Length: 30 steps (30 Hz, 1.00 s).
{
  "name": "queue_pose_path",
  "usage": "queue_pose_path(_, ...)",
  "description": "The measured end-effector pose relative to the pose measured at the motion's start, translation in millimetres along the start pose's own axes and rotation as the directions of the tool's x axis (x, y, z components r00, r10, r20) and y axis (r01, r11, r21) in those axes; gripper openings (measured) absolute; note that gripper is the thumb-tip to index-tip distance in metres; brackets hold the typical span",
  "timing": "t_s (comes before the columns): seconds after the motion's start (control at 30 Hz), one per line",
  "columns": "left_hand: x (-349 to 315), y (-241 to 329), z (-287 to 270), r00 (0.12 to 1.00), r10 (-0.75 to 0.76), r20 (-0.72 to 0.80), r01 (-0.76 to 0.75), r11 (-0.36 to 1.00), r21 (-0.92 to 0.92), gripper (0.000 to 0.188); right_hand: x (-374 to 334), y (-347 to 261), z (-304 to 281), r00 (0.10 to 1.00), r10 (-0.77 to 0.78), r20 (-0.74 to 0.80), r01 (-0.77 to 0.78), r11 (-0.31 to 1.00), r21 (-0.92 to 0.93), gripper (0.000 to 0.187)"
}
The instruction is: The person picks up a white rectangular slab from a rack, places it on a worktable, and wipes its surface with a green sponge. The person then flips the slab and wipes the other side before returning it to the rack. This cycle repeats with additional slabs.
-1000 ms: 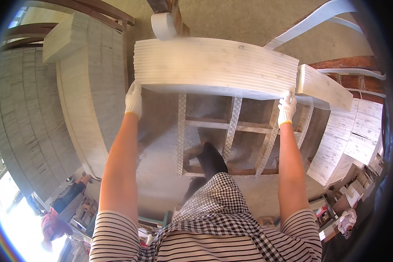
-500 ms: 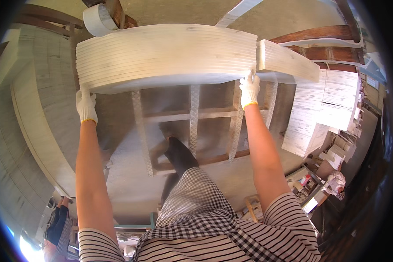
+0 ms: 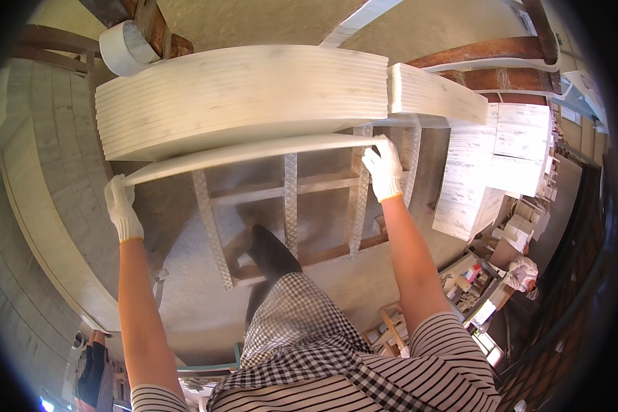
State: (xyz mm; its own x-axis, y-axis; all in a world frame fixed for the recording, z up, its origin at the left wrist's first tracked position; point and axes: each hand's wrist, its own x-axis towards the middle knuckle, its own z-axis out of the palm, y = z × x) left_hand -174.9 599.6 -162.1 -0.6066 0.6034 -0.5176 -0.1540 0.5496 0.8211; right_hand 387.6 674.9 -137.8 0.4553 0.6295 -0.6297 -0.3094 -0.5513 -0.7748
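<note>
Now my left hand (image 3: 122, 207) and right hand (image 3: 383, 168) grip one board (image 3: 254, 149) off the stack (image 3: 244, 93); the rest remain.

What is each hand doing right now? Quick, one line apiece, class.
Left hand: closed, holding the left end of a long pale board.
Right hand: closed, holding the right end of the same board.

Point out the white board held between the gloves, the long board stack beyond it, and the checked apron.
Held white board (image 3: 254, 149): head view, mid-length on its edge.
Long board stack (image 3: 244, 96): head view, layered side.
Checked apron (image 3: 294, 317): head view, front.
</note>
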Motion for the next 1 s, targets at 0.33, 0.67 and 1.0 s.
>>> queue_pose_path(0.33,26,-65,-43,0.934,-0.079,0.349,0.048,0.994,0.097,0.047,80,88,-28,0.982,0.112,0.151,-0.041,0.913,-0.407,0.04)
queue_pose_path(0.67,12,-40,-47,0.8,0.308,0.515,-0.583,0.6,0.547,0.02,93,96,-74,0.893,-0.276,0.357,0.447,0.429,-0.785,0.024)
queue_pose_path(1.0,-189,101,-127,0.941,0.086,0.329,-0.218,0.894,0.391,0.04,-104,-25,-144,0.964,0.132,0.229,0.156,0.416,-0.896,0.032)
